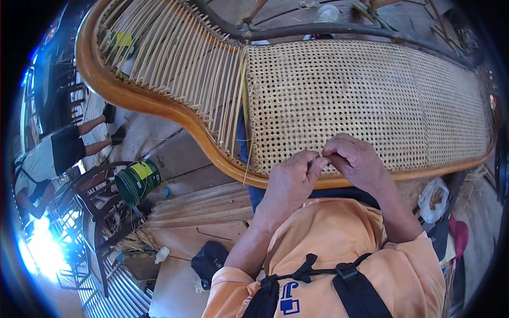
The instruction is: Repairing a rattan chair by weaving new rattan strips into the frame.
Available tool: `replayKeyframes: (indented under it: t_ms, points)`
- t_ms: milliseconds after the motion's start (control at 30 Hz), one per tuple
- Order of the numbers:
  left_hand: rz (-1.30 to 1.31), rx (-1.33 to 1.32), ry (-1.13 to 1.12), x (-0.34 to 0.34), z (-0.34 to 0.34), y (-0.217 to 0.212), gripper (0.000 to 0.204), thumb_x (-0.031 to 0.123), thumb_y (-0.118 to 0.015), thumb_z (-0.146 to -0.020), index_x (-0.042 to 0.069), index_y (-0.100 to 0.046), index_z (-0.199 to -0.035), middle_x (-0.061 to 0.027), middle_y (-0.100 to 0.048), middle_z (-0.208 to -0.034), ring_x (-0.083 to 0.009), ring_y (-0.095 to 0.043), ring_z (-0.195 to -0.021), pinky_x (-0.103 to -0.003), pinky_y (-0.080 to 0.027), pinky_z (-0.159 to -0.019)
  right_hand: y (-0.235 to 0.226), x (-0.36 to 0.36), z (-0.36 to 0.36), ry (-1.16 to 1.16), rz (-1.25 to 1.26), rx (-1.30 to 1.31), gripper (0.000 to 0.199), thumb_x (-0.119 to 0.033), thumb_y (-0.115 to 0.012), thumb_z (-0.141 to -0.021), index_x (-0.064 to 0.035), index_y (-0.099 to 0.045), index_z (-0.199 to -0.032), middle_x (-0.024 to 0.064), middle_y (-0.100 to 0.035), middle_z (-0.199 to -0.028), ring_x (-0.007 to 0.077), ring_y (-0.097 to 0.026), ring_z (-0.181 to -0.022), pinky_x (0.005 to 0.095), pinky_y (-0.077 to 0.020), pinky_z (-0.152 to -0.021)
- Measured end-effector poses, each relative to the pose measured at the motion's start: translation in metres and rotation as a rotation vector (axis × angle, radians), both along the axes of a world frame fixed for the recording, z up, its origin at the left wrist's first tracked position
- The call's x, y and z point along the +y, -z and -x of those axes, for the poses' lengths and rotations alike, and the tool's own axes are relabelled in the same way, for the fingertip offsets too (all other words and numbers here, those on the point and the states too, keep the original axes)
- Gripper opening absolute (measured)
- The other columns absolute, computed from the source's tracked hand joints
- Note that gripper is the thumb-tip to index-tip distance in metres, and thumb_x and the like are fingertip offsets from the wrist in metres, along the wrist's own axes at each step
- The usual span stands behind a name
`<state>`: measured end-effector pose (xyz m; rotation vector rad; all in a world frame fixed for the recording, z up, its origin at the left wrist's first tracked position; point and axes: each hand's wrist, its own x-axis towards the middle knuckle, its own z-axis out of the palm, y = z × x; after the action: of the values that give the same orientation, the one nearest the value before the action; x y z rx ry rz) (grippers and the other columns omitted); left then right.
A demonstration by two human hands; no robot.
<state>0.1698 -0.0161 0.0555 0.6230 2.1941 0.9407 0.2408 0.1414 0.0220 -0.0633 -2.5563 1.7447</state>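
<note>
The left hand point(292, 174) and right hand point(354, 163) meet at the frame's centre, just above the near rail, thumbs and fingertips drawn into a pinch; whether a strand lies between them is too small to tell. Just beyond them, the woven cane panel point(339, 100) spans from centre to right, set in a curved wooden frame point(159, 108) that sweeps to the upper left, where loose-spaced cane strands point(175, 63) cross it. The wood looks rigid, smooth and fairly heavy, best gripped by its thick rounded rail; the panel is probably light and springy, the bare strands thin and liable to snap if bent sharply, so a fingertip pinch suits them.

Lower down, at right, a translucent plastic bag point(440, 195) holds something brownish. At lower left, straw-like fibres point(139, 239) lie at the top of a box point(143, 268); whether they fill it is unclear. Farther off at left, a green bucket point(154, 184) shows its dark mouth, its contents indistinct. Beyond, at the far left, is another person point(42, 161).
</note>
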Motion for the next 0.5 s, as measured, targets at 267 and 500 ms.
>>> replayKeyframes:
  t_ms: [267,500]
  points:
    - [-0.071,-0.198,-0.351,0.012,0.049,0.017,0.029,0.029,-0.056,-0.091,0.002,-0.062,-0.082,-0.0103,-0.056,-0.062,-0.0134,-0.053,-0.055,-0.031,-0.044,-0.052,0.035,0.003,0.069,-0.002,0.474,0.006,0.021,-0.001,-0.067,-0.075,-0.0019,-0.06,-0.095,0.0064,-0.062,-0.084,0.0183,-0.062,-0.078,0.0282,-0.0506,-0.067]
    - [0.352,0.15,-0.321,0.022,0.138,0.027,0.034,0.031,-0.049,-0.092,0.0,-0.061,-0.089,-0.0205,-0.061,-0.071,-0.0355,-0.061,-0.067,-0.042,-0.047,-0.061,0.058,0.026,0.157,0.154,0.37,-0.353,0.011,-0.01,-0.058,-0.086,-0.0009,-0.062,-0.092,0.0083,-0.061,-0.077,0.0161,-0.061,-0.066,0.0271,-0.0498,-0.061]
